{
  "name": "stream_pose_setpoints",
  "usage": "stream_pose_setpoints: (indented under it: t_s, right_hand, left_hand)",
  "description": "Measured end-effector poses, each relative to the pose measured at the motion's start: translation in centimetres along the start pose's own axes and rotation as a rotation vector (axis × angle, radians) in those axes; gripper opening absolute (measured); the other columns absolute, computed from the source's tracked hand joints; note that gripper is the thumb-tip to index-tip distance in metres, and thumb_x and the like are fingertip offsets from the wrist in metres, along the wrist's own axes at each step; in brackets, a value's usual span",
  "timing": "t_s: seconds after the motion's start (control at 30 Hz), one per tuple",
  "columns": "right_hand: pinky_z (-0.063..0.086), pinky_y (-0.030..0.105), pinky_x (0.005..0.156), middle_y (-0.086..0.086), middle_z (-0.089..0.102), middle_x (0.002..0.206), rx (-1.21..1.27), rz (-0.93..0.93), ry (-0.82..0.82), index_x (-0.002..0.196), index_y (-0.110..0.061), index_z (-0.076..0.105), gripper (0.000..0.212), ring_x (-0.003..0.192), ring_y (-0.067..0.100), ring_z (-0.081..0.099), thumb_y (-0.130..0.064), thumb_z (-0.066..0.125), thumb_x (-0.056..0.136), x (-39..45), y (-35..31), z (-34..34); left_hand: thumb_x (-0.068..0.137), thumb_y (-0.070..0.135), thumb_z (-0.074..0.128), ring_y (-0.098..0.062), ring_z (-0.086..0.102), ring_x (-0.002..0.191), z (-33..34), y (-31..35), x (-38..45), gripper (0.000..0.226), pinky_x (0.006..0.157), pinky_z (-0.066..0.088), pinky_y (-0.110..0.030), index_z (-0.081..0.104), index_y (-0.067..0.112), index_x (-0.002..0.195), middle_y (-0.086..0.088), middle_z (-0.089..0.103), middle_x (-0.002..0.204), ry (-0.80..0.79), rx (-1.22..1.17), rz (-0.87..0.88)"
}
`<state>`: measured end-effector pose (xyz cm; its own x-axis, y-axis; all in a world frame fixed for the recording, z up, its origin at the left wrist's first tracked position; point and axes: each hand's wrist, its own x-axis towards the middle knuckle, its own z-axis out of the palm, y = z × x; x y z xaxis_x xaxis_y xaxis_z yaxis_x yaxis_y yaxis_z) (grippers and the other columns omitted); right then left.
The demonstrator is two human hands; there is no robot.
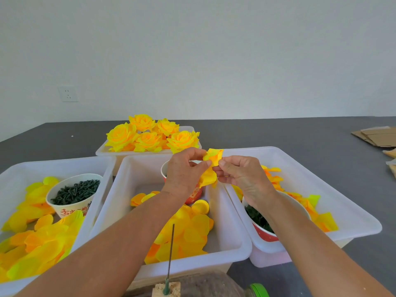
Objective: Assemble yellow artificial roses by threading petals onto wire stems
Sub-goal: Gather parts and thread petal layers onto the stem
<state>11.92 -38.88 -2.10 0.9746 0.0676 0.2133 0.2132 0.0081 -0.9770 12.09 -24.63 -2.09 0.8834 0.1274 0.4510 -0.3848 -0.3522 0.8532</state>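
Head view: left hand (184, 168) and right hand (240, 174) pinching petal cluster (211, 166); separating layers gently, locating centre hole before threading onto wire stem (171, 251).

Both bare forearms stretched forward, hands raised and meeting at centre.

Left hand (184, 170) turned palm-inward, thumb and forefinger closed in a pinching grip; right hand (240, 174) facing it, thumb on top, fingertips (220, 162) pressed together in a matching pinch, remaining fingers loosely curled. Hands nearly touching, wrists slightly bent, forearms converging from the lower corners.
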Motion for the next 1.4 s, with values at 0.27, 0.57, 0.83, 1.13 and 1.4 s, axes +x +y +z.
stream_pose_setpoints:
  t_s: [0.27, 0.57, 0.83, 1.13, 1.4]
  right_hand:
    - [0.049, 0.017, 0.051, 0.001, 0.070, 0.062, -0.134, -0.029, 0.055, 0.068, -0.012, 0.064, 0.013, 0.057, 0.007, 0.066, -0.010, 0.063, 0.081, 0.1, 0.0, 0.6]
    - [0.056, 0.031, 0.065, 0.021, 0.064, 0.071, -0.063, -0.124, 0.216, 0.073, 0.002, 0.059, 0.010, 0.064, 0.021, 0.063, -0.001, 0.057, 0.082, 0.3, -0.6, 0.3]
    - [0.046, 0.032, 0.062, 0.010, 0.049, 0.060, 0.074, -0.016, 0.332, 0.054, -0.012, 0.053, 0.029, 0.061, 0.022, 0.049, 0.001, 0.060, 0.078, 0.6, -0.8, -0.3]
    - [0.038, 0.034, 0.065, 0.012, 0.041, 0.069, 0.193, 0.078, 0.688, 0.058, -0.012, 0.043, 0.030, 0.070, 0.024, 0.039, -0.005, 0.057, 0.083, 1.0, -0.8, -1.9]
    - [0.047, 0.034, 0.066, 0.031, 0.055, 0.086, 0.359, 0.008, 0.686, 0.069, -0.009, 0.058, 0.020, 0.063, 0.018, 0.049, -0.003, 0.059, 0.088, 0.5, -1.5, -2.5]
  left_hand:
    - [0.087, 0.009, 0.059, -0.003, 0.048, 0.053, 0.3, 0.3, -0.5, 0.019, 0.053, 0.030, -0.018, 0.068, 0.009, 0.070, 0.009, 0.051, 0.056, -0.006, 0.239, 0.175]
    - [0.084, -0.004, 0.058, -0.016, 0.066, 0.054, -0.5, 0.4, 0.4, 0.015, 0.052, 0.057, -0.027, 0.053, 0.001, 0.071, -0.017, 0.065, 0.072, 0.097, -0.432, -0.411]
    - [0.080, -0.008, 0.065, -0.011, 0.063, 0.049, -1.0, 0.5, 0.7, 0.019, 0.051, 0.056, -0.023, 0.055, 0.005, 0.070, -0.005, 0.064, 0.063, 0.140, -0.553, -0.451]
    - [0.078, -0.005, 0.068, -0.017, 0.063, 0.069, -1.1, 0.5, 0.7, 0.017, 0.050, 0.056, -0.022, 0.063, 0.011, 0.078, -0.004, 0.065, 0.076, 0.158, -0.531, -0.443]
    - [0.079, 0.003, 0.070, -0.009, 0.061, 0.050, 0.3, 2.1, 1.0, 0.006, 0.046, 0.052, -0.020, 0.066, 0.007, 0.080, -0.004, 0.064, 0.068, 0.069, -0.374, -0.314]
